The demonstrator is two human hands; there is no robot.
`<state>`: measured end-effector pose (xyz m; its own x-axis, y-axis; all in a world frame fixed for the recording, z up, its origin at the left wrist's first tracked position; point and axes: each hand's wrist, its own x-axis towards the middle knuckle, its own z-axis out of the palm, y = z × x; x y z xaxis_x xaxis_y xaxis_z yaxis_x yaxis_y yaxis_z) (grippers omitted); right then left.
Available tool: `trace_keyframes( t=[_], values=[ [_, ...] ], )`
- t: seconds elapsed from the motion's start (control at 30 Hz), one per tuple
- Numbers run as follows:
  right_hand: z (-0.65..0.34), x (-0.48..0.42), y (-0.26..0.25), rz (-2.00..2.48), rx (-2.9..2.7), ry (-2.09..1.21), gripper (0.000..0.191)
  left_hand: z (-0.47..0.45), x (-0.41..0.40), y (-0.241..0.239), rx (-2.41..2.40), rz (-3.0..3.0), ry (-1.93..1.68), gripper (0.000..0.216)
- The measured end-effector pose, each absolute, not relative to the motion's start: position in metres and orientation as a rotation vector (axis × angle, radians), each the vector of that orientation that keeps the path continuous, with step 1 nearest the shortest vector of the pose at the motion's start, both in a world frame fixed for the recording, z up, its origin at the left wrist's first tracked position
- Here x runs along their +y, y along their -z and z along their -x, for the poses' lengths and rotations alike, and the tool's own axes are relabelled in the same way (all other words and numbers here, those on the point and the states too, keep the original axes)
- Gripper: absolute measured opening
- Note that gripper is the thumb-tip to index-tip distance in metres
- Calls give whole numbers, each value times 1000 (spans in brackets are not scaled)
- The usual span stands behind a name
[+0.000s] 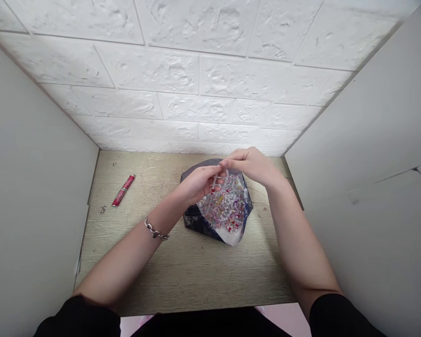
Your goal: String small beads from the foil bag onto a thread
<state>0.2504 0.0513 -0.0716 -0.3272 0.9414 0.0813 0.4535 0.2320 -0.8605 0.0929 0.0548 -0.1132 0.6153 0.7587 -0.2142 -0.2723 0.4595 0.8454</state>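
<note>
My left hand and my right hand meet above a clear plastic bag of small mixed-colour beads. The bag lies on a dark blue cloth in the middle of the wooden table. Both hands are closed in a pinch on a short string of pale beads held between them. A silver chain bracelet is on my left wrist.
A red tube lies on the table's left side, with a small metal piece near it and another further back. White panels wall in the table on both sides, and a white brick-pattern wall stands behind.
</note>
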Motion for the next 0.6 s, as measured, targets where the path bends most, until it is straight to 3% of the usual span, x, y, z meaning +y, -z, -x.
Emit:
trace_keyframes(
  t=[0.43, 0.6],
  values=[
    [-239, 50, 78, 1233, -1917, -1189, 26, -102, 46, 116, 661, -932, -646, 16],
    [-237, 50, 82, 1372, -1774, -1226, 42, -101, 47, 109, 599, -755, -677, 11]
  ],
)
